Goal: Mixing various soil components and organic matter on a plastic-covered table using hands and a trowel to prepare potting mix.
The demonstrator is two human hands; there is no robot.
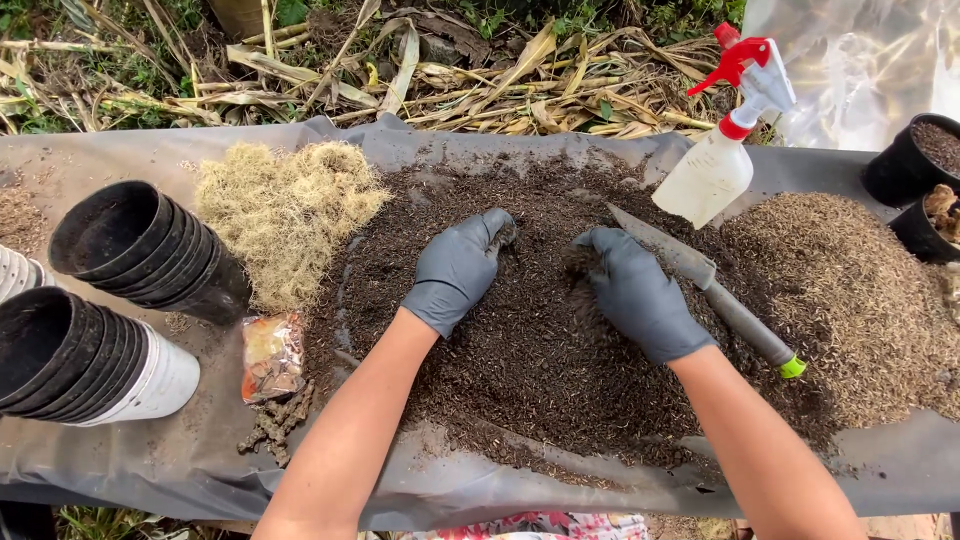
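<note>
Gray-gloved, our two hands dig in the dark mix mid-surface: left hand curled, fingertips buried; right hand cupping mix. One knife, one spray bottle; pot stacks cut off.

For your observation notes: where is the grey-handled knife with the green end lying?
In the head view, the grey-handled knife lies on the dark soil heap, just beyond the gloved right hand, below the white spray bottle.
</note>
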